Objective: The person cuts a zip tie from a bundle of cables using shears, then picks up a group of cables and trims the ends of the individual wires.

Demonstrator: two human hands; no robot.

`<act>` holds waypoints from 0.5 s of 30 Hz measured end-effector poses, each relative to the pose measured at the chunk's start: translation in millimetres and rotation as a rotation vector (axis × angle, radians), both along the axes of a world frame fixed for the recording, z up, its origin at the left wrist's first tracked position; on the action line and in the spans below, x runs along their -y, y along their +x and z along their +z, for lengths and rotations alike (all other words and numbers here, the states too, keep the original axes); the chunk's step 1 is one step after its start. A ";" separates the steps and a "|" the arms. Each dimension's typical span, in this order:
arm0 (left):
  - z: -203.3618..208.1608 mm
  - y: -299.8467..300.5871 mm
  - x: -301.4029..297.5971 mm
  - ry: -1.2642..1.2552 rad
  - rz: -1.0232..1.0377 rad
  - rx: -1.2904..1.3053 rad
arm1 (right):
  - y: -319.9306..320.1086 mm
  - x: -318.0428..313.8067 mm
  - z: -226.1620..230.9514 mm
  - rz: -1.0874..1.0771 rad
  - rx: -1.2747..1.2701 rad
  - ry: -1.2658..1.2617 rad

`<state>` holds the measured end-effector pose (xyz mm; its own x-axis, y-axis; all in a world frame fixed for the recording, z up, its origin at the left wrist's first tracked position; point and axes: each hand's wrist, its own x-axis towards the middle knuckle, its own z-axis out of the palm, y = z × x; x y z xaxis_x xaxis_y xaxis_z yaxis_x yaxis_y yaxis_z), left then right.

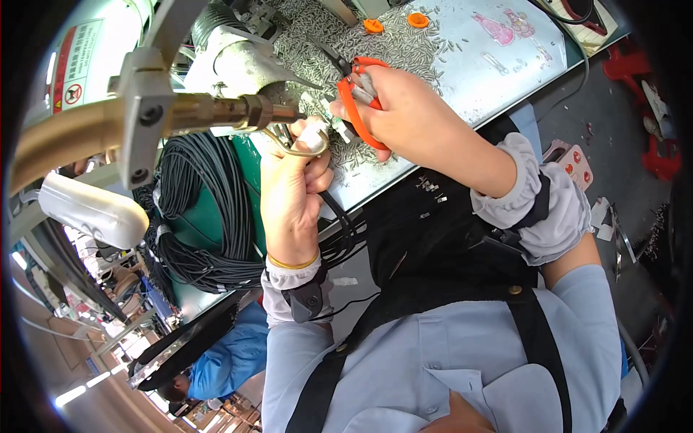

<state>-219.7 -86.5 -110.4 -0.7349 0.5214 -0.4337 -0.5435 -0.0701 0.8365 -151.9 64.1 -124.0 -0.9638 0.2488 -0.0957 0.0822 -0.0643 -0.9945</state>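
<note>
My right hand (401, 108) is closed on a pair of scissors (354, 115) with orange loop handles; their dark blades (332, 58) point up and away to the left. Grey-white wraps cover some of its fingers. Just left of it, my left hand (292, 191) is closed below a brass nozzle, with a white covering on a fingertip (314, 137). A black cable (338, 209) runs out from under its fingers toward me. A bent brass rod (299, 151) crosses in front of these fingers and hides part of the grip.
A brass pipe with nozzle (216, 112) juts in from the left. Many small metal pieces (310, 32) cover the pale tabletop (498, 79), with orange caps (417, 20) among them. Coiled black cables (209, 195) lie on a green mat. Another person in blue (231, 353) is lower left.
</note>
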 end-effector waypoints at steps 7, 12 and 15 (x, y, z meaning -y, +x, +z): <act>-3.7 -1.8 3.8 0.027 0.005 -0.024 | -2.6 -0.4 -7.9 0.008 -0.035 0.049; 2.6 4.3 -1.6 -0.086 0.059 -0.084 | -3.6 1.5 -10.7 0.003 -0.082 0.119; -5.9 1.0 6.2 -0.018 0.036 -0.093 | -3.6 2.6 -11.6 -0.003 -0.095 0.112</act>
<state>-218.7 -92.7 -116.3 -0.7905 0.4867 -0.3717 -0.4606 -0.0726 0.8846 -155.5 61.5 -135.6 -0.9665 0.2557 0.0245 -0.0128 0.0474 -0.9988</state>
